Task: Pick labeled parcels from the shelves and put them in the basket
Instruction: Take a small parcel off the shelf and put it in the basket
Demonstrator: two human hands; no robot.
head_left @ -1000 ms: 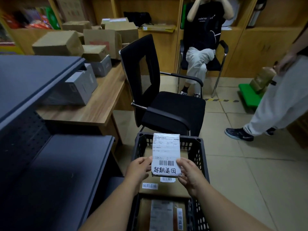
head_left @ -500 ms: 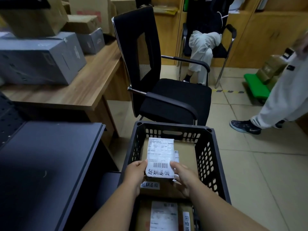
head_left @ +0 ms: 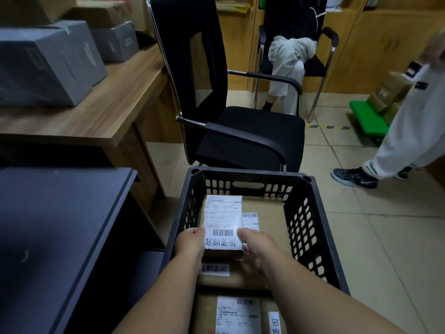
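labeled parcel [head_left: 222, 221] between left hand [head_left: 190, 242], right hand [head_left: 258, 244], inside basket [head_left: 305, 227]

A black mesh-backed chair [head_left: 231, 112] stood at the frame's centre on a beige tiled floor [head_left: 375, 237]. A wooden desk [head_left: 96, 114] occupied the upper left, wooden cabinets [head_left: 375, 44] the upper right, under dim light.

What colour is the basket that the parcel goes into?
Black, with perforated walls; the head view shows the basket clearly.

A small white-labeled parcel [head_left: 222, 222] lies flat low inside the black slotted basket [head_left: 303, 227] at lower centre, above brown labeled parcels [head_left: 262, 237].
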